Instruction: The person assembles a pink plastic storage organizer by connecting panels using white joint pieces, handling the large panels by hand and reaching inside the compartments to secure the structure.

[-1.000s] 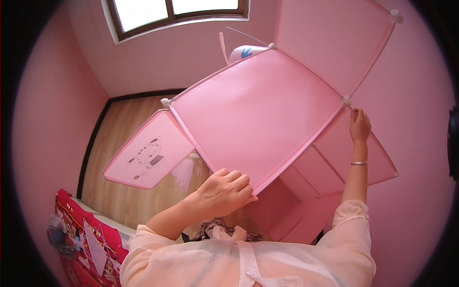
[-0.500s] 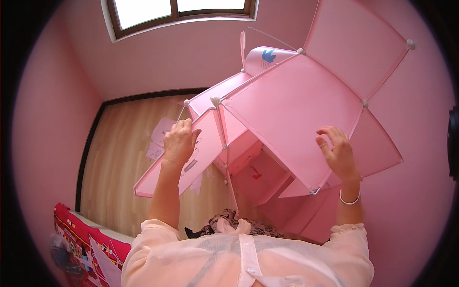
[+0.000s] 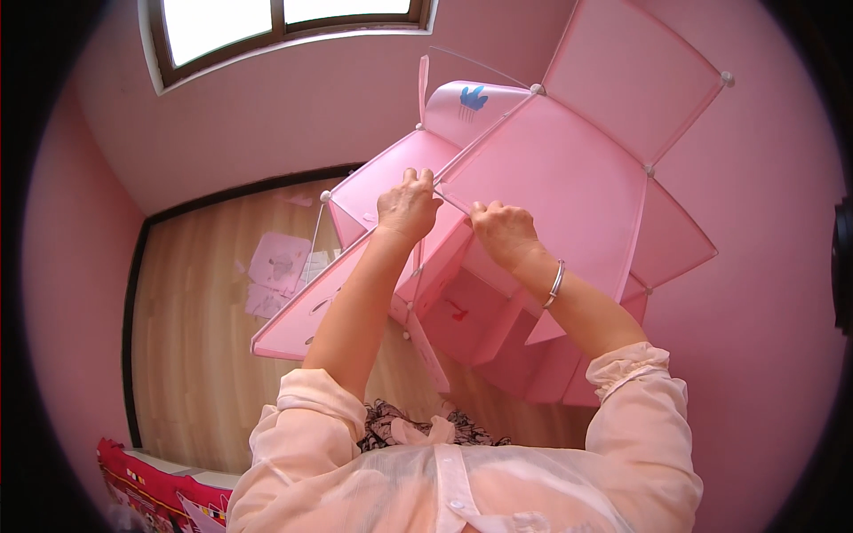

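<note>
A pink modular panel cabinet [image 3: 569,169] stands against the pink wall, its square panels joined by white corner connectors and thin wire rods. My left hand [image 3: 407,206] grips the top edge of a pink panel [image 3: 378,191] at the cabinet's front. Beside it, my right hand [image 3: 505,233], a bracelet on its wrist, is closed on the same edge where the large tilted panel meets it. A loose pink door panel [image 3: 298,320] hangs out low to the left. A white piece with a blue bird print [image 3: 466,102] sits behind the top.
Pale paper sheets [image 3: 277,266] lie on the wooden floor [image 3: 195,355]. A window [image 3: 284,22] is set high in the far wall. A red printed box [image 3: 169,497] sits at the lower left. Dark skirting runs along the floor's edge.
Both hands have moved inward and up to meet at the panel's top edge. A second ago the right hand was at the far right corner and the left under a large panel.
</note>
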The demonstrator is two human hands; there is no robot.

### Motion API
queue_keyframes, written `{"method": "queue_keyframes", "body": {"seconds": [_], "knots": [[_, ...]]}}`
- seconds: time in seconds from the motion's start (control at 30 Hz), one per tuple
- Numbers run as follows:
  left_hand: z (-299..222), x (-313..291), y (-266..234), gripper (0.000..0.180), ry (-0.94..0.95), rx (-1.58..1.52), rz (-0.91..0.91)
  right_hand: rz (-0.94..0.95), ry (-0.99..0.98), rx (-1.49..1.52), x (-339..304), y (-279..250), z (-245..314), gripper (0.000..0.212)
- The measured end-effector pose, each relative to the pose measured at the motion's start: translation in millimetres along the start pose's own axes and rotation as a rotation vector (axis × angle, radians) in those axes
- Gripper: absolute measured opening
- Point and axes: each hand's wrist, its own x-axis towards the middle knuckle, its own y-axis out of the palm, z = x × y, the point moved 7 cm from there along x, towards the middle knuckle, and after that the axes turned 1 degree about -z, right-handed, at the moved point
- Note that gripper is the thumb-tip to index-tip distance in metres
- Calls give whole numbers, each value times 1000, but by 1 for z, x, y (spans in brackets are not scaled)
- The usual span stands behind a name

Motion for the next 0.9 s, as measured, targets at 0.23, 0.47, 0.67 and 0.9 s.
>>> {"method": "queue_keyframes", "body": {"seconds": [0.23, 0.47, 0.67, 0.9], "knots": [[21, 12, 31, 20, 146, 59, 76, 125, -126, 79, -12, 5, -1, 4], [17, 17, 14, 17, 272, -5, 42, -24, -200, 1, -43, -51, -53, 11], [28, 20, 18, 15, 306, -5, -5, -85, -243, -63, -50, -79, -90, 15], [26, 21, 13, 14, 295, 4, 7, -58, -296, -77, -60, -80, -104, 17]]}}
